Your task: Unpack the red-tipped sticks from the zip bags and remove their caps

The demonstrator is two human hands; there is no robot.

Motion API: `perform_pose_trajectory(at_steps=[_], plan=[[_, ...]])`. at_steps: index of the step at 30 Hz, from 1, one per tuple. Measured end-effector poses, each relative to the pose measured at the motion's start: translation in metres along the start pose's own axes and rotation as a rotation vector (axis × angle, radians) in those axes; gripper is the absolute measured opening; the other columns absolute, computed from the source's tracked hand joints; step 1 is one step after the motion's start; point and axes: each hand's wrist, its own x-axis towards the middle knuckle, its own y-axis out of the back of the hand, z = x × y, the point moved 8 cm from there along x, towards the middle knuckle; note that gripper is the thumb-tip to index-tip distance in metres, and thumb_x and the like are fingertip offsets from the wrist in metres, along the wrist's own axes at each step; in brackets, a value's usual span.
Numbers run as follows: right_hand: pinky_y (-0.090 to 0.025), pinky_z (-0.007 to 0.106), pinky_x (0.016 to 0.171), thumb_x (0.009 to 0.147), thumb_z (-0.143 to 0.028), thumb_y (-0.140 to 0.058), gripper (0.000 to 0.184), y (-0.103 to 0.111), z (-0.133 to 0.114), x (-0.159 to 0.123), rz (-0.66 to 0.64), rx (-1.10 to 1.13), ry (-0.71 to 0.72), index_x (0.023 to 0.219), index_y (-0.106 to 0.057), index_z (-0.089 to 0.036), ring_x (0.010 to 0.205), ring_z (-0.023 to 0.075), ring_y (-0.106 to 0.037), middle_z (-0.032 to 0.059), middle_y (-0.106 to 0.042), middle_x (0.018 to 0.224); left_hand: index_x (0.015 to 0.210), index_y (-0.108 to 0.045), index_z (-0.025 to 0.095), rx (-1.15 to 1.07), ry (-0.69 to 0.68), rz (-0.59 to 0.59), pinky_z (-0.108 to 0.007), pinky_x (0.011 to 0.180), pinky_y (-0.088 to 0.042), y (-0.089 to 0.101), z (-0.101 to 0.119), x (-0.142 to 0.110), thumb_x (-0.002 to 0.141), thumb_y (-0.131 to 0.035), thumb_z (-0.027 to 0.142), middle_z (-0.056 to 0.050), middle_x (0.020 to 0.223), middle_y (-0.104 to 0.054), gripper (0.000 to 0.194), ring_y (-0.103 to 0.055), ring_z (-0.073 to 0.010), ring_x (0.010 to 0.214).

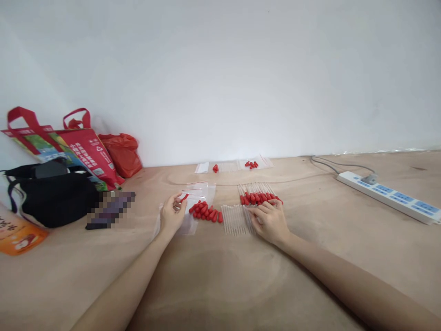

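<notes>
My left hand (172,214) is closed in a pinch on a small red rubber bulb (184,198), above some clear zip bags (188,224). Right of it lies a heap of loose red rubber bulbs (206,211). A row of thin, clear dropper tubes (234,219) lies side by side next to the heap. At that row's right end, my right hand (270,220) has its fingers closed, seemingly on a tube; the fingers partly hide it. Just beyond this hand, droppers with red bulbs fitted (257,196) lie in a row, bulbs toward me.
Near the wall lie more clear bags (265,162) with red bulbs (251,164) and tubes (229,167). A white power strip (389,195) with a plug and cable sits right. Shopping bags (86,151), a black bag (55,197) and an orange packet (22,234) stand left.
</notes>
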Motion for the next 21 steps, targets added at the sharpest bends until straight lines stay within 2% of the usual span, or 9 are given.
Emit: perform_pose_trajectory(at_steps=[2, 7, 9, 12, 15, 18, 21], plan=[[-0.024, 0.035, 0.079, 0.078, -0.017, -0.046, 0.018, -0.005, -0.005, 0.002, -0.011, -0.029, 0.017, 0.077, -0.064, -0.021, 0.064, 0.0131, -0.048, 0.0007, -0.064, 0.064, 0.098, -0.057, 0.015, 0.055, 0.014, -0.048, -0.023, 0.054, -0.046, -0.005, -0.006, 0.001, 0.07, -0.05, 0.039, -0.004, 0.075, -0.062, 0.038, -0.058, -0.0146, 0.064], [-0.022, 0.037, 0.08, 0.079, -0.021, -0.047, 0.017, -0.013, -0.015, 0.004, -0.092, -0.057, 0.01, 0.072, -0.063, -0.02, 0.067, 0.0147, -0.047, 0.0008, -0.059, 0.06, 0.087, -0.063, 0.019, 0.121, -0.009, -0.159, -0.027, 0.061, -0.048, -0.013, -0.004, -0.005, 0.07, -0.05, 0.04, -0.003, 0.074, -0.068, 0.03, -0.063, -0.0192, 0.072], [-0.022, 0.038, 0.08, 0.08, -0.029, -0.048, 0.019, -0.014, -0.018, 0.003, -0.143, -0.058, -0.001, 0.071, -0.062, -0.02, 0.071, 0.0161, -0.047, 0.0016, -0.059, 0.063, 0.086, -0.064, 0.019, 0.139, -0.018, -0.176, -0.029, 0.065, -0.049, -0.014, -0.003, -0.005, 0.072, -0.046, 0.04, -0.004, 0.078, -0.069, 0.03, -0.064, -0.0202, 0.074], [-0.022, 0.039, 0.08, 0.079, -0.045, -0.048, 0.031, -0.015, -0.022, 0.001, -0.205, -0.051, -0.005, 0.072, -0.062, -0.019, 0.076, 0.0184, -0.047, 0.0039, -0.059, 0.068, 0.086, -0.064, 0.02, 0.167, -0.038, -0.179, -0.032, 0.073, -0.048, -0.012, -0.003, -0.005, 0.076, -0.041, 0.039, -0.005, 0.088, -0.069, 0.031, -0.063, -0.0218, 0.083], [-0.023, 0.039, 0.079, 0.078, -0.053, -0.046, 0.039, -0.013, -0.023, 0.001, -0.212, -0.029, -0.01, 0.079, -0.063, -0.019, 0.077, 0.0189, -0.047, 0.0049, -0.059, 0.071, 0.088, -0.064, 0.019, 0.189, -0.061, -0.183, -0.034, 0.076, -0.047, -0.011, -0.003, -0.005, 0.077, -0.039, 0.038, -0.005, 0.091, -0.069, 0.033, -0.062, -0.0233, 0.087], [-0.022, 0.037, 0.078, 0.082, -0.046, -0.045, 0.032, -0.007, -0.012, 0.004, -0.149, -0.021, -0.056, 0.084, -0.064, -0.02, 0.075, 0.0174, -0.047, 0.0041, -0.059, 0.071, 0.091, -0.063, 0.017, 0.2, -0.097, -0.174, -0.035, 0.079, -0.046, -0.007, 0.001, -0.006, 0.078, -0.039, 0.039, -0.007, 0.093, -0.068, 0.035, -0.061, -0.0238, 0.09], [-0.022, 0.035, 0.077, 0.085, -0.035, -0.043, 0.026, 0.0, 0.011, 0.008, -0.067, -0.04, -0.147, 0.084, -0.065, -0.022, 0.075, 0.0162, -0.048, 0.0035, -0.06, 0.073, 0.093, -0.062, 0.016, 0.206, -0.151, -0.128, -0.036, 0.085, -0.042, -0.001, 0.01, -0.008, 0.078, -0.041, 0.038, -0.009, 0.097, -0.066, 0.034, -0.058, -0.0237, 0.095]])
